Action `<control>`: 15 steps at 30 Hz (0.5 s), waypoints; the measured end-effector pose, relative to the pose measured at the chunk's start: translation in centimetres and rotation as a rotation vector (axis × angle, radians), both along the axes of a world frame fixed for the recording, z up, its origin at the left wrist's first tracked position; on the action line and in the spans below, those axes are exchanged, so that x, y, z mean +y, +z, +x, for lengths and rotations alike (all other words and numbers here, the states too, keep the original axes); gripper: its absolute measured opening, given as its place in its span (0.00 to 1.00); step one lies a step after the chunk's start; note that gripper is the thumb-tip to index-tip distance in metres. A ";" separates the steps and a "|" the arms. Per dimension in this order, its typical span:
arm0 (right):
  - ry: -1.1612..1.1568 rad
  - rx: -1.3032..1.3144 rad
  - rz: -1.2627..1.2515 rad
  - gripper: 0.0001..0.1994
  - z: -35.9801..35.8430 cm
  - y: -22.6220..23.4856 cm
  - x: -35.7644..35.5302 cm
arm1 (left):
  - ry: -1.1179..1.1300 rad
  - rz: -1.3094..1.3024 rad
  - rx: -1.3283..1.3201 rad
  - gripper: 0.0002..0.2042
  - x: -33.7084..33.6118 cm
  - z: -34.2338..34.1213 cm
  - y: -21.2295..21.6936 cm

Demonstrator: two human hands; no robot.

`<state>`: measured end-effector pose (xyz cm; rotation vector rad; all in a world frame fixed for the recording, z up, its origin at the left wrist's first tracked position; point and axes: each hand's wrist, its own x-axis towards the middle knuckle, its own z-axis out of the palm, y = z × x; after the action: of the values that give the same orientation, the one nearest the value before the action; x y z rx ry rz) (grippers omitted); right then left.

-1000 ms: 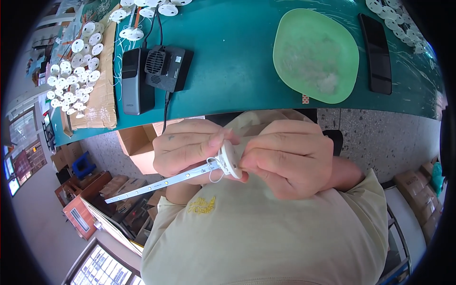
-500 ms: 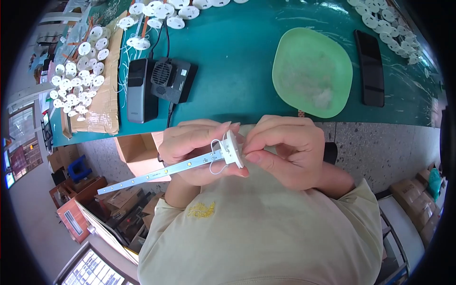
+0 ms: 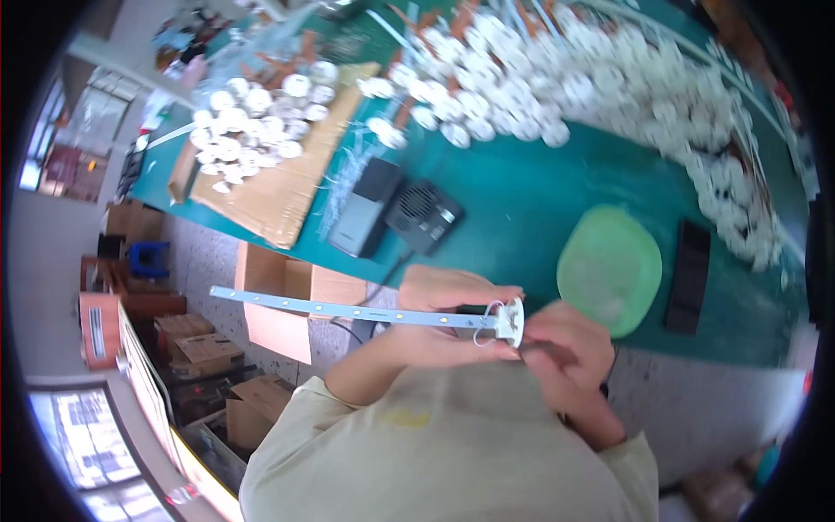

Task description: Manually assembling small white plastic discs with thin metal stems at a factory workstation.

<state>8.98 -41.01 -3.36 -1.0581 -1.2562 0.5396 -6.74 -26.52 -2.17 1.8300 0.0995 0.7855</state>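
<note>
Between the thumb and fingers of my left hand is a white round end cap, gripped by its rim and standing on edge. A long narrow LED strip runs out leftward from the cap's back, past my left palm. Two thin white wires loop from the strip's end to the cap. My right hand is at the cap's right face, its fingers drawn together in a pinch. Whatever those fingertips hold, if anything, is hidden and blurred.
A green dish and a black phone lie on the green table. Left of them stand a black device with a round grille and a grey box. Many white caps crowd the back; others lie on cardboard.
The whole view has swung, bringing more of the table's back into sight. The LED strip now lies closer to level. Both hands stay at the cap.
</note>
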 end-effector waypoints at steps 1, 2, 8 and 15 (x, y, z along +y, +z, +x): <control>-0.017 -0.006 -0.005 0.10 -0.3 -0.2 -0.3 | 0.028 -0.017 -0.010 0.25 0.4 -0.8 0.2; 0.003 -0.029 0.024 0.10 -0.1 -0.3 -0.8 | 0.048 0.012 -0.034 0.25 1.0 -1.4 0.5; -0.219 -0.113 -0.041 0.08 1.4 -0.4 -2.6 | 0.610 0.254 0.458 0.17 7.6 -7.6 5.6; -0.341 -0.416 -0.086 0.08 1.0 1.9 -2.3 | 0.897 0.205 1.006 0.18 27.0 -15.0 15.6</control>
<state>10.03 -43.32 -1.46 -1.4736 -1.3773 0.1123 -21.70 0.51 13.47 2.2074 1.6095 0.3584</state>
